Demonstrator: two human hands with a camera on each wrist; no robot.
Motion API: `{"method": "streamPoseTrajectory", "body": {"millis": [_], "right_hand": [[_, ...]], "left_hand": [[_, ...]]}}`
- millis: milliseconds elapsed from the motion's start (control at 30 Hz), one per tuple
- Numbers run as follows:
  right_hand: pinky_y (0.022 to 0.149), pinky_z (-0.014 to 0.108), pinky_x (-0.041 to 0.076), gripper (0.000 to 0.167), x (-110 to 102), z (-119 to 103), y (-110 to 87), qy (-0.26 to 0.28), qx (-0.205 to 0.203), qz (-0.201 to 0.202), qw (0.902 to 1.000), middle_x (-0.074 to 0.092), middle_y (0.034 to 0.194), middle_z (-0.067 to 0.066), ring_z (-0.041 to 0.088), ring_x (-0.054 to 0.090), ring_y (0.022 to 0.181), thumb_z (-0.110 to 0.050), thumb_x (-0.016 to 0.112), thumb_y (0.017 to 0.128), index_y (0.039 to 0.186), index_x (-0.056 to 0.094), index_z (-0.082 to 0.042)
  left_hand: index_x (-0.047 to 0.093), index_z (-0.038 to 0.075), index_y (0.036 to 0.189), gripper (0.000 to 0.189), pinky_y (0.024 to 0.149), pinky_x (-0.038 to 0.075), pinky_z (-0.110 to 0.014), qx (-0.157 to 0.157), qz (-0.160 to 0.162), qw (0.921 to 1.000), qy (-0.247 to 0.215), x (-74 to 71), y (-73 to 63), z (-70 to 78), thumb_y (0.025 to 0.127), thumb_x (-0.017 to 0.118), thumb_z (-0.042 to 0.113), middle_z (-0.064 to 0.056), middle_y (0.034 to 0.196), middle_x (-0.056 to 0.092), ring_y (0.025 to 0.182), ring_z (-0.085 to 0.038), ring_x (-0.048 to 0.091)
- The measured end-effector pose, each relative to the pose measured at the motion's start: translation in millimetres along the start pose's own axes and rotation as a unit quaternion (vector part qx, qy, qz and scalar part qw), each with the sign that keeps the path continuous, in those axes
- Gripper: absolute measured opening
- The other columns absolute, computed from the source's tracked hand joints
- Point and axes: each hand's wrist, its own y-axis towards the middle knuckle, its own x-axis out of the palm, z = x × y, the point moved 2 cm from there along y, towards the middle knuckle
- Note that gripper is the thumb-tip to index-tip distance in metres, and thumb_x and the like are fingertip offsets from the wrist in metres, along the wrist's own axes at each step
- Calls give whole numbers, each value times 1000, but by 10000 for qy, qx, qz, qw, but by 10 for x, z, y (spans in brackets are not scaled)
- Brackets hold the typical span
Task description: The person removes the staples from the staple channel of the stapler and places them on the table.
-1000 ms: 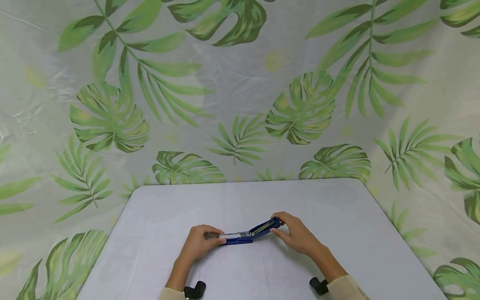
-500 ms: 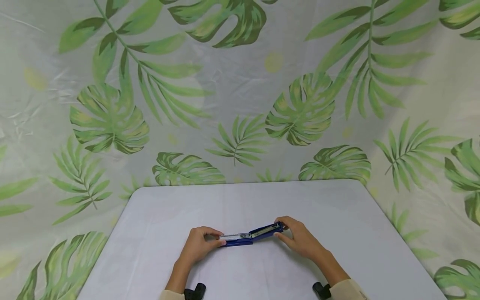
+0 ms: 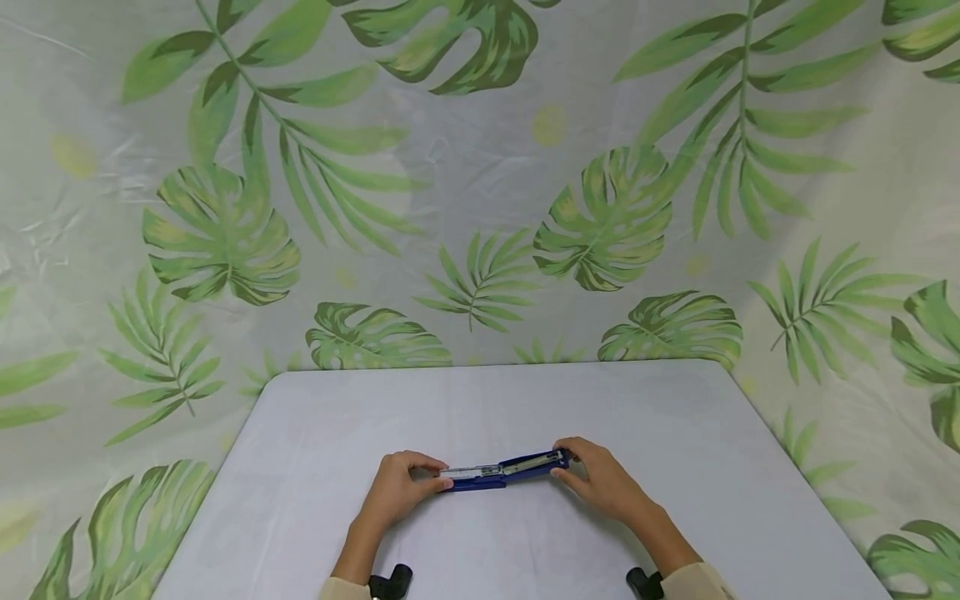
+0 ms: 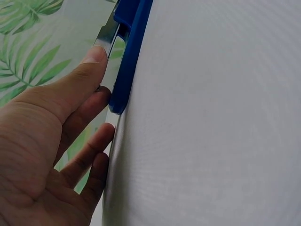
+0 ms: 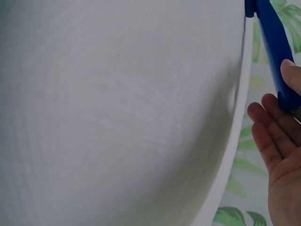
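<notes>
A blue stapler (image 3: 480, 483) lies opened out wide over the table, its metal magazine showing on the left part and the inside of its top arm on the right. My left hand (image 3: 401, 487) pinches the magazine end between thumb and fingers; in the left wrist view the thumb (image 4: 96, 56) presses on the metal, above the blue base (image 4: 129, 70). At the other end my right hand (image 3: 603, 479) grips the tip of the swung-back top arm (image 5: 277, 52), which slants slightly upward. Its thumb (image 5: 292, 75) lies on the blue casing in the right wrist view.
The white table (image 3: 480, 408) spreads around both hands, with rounded far corners. Behind it hangs a leaf-patterned sheet (image 3: 480, 183). Black wrist cameras sit below the left (image 3: 392, 582) and right (image 3: 645, 583) hands.
My right hand has moved down and slightly right, swinging the stapler's top arm lower so it lies flatter. The left hand has stayed in place on the magazine end.
</notes>
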Motion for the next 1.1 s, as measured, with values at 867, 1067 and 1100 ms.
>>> {"method": "streamPoseTrajectory", "body": {"millis": [867, 1067, 1100], "right_hand": [[100, 43, 55, 28, 48, -481, 192, 321, -56, 559, 9979, 68, 123, -8, 19, 66, 120, -25, 76, 95, 122, 70, -17], [99, 41, 55, 22, 235, -672, 315, 318, -189, 279, 9989, 69, 119, -7, 16, 67, 116, -24, 75, 96, 116, 72, -14], [99, 41, 56, 21, 270, -693, 333, 315, -222, 215, 9990, 70, 118, -7, 16, 67, 115, -24, 75, 96, 115, 72, -14]], "left_hand": [[84, 28, 94, 23, 97, 53, -47, 33, 205, 9998, -58, -18, -8, 32, 77, 90, 42, 19, 83, 73, 101, -14, 70], [83, 29, 93, 21, 96, 53, -45, 55, 237, 9997, -64, -6, -12, 27, 77, 91, 41, 20, 83, 72, 101, -13, 70], [83, 30, 93, 21, 96, 53, -44, 64, 232, 9997, -58, -2, -9, 26, 77, 90, 41, 20, 84, 72, 101, -13, 69]]}}
